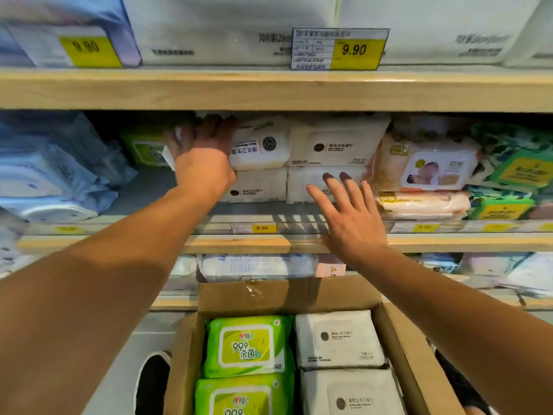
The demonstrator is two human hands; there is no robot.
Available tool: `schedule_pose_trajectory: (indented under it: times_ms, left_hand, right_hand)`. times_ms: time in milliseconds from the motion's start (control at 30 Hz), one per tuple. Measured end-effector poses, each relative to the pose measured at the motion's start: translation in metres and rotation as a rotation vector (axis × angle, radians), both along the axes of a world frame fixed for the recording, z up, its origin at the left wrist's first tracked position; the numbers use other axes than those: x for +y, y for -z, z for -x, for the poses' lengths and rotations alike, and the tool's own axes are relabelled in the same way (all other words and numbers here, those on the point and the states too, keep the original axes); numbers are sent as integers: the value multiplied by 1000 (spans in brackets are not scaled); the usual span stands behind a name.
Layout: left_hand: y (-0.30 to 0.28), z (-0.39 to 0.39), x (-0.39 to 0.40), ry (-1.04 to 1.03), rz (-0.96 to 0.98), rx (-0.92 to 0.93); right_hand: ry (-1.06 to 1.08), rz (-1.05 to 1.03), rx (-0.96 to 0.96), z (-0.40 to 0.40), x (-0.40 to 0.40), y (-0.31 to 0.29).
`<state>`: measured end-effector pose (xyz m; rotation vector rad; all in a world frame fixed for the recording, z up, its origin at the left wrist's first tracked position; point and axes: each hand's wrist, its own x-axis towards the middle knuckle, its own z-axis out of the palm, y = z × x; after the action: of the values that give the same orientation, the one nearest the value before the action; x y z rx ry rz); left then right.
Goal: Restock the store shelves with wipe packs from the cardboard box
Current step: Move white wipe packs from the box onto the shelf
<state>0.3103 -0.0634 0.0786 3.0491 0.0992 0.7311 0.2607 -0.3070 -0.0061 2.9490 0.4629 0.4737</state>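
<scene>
My left hand (203, 157) grips a white wipe pack (260, 145) on the middle shelf (251, 244), holding its left end; the pack rests on another white pack (257, 187). My right hand (350, 217) hovers open, fingers spread, just in front of a lower white pack (317, 181) under a further white pack (338, 142). Below, the open cardboard box (284, 295) holds two green wipe packs (248, 345) on the left and two white packs (338, 339) on the right.
Pink baby-wipe packs (428, 169) and green packs (514, 175) fill the shelf to the right. Blue packs (51, 175) lie at left, a green pack (143, 148) behind my left hand. Price tags (339, 49) line the shelf edges. A shoe (152, 381) shows beside the box.
</scene>
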Motion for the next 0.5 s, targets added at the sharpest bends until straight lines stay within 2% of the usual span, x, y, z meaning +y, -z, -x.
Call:
schedule_pose_trajectory:
  times_ms: [200, 367, 500]
  left_hand:
    - [1, -33, -1, -76, 4, 88]
    - [14, -45, -31, 84, 9, 46]
    - [19, -51, -33, 94, 18, 21]
  right_hand:
    - [-37, -36, 30, -7, 15, 7]
    - [-33, -42, 54, -12, 15, 13]
    - [-44, -28, 92, -6, 14, 16]
